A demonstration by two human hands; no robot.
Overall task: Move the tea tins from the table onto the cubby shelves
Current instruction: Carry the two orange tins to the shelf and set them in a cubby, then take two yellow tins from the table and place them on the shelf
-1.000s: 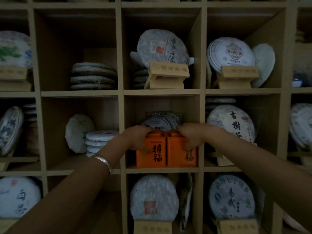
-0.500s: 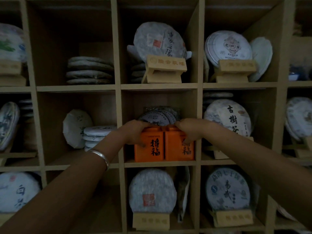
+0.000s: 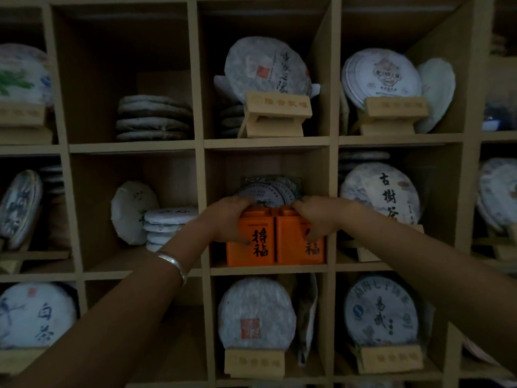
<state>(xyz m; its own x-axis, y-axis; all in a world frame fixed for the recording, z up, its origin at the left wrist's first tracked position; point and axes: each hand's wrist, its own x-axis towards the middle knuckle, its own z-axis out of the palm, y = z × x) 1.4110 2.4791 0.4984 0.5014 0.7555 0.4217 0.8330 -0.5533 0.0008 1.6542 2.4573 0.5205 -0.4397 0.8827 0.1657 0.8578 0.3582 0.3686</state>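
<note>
Two orange tea tins with black characters stand side by side at the front of the middle cubby (image 3: 268,269). My left hand (image 3: 226,222) grips the left tin (image 3: 253,245) round its top and left side. My right hand (image 3: 319,217) grips the right tin (image 3: 296,247) at its top, thumb on the front face. Behind the tins, wrapped tea cakes (image 3: 268,191) lean against the cubby's back.
The wooden cubby shelving fills the view. Round paper-wrapped tea cakes sit in nearly every cubby, some on wooden stands (image 3: 275,110), some stacked flat (image 3: 154,119). The cubby left of the tins holds a leaning cake (image 3: 134,211) and a small stack. A silver bangle (image 3: 173,264) circles my left wrist.
Both hands stay on the tins in the middle cubby. The view has shifted slightly, so the shelves sit a little lower in frame.
</note>
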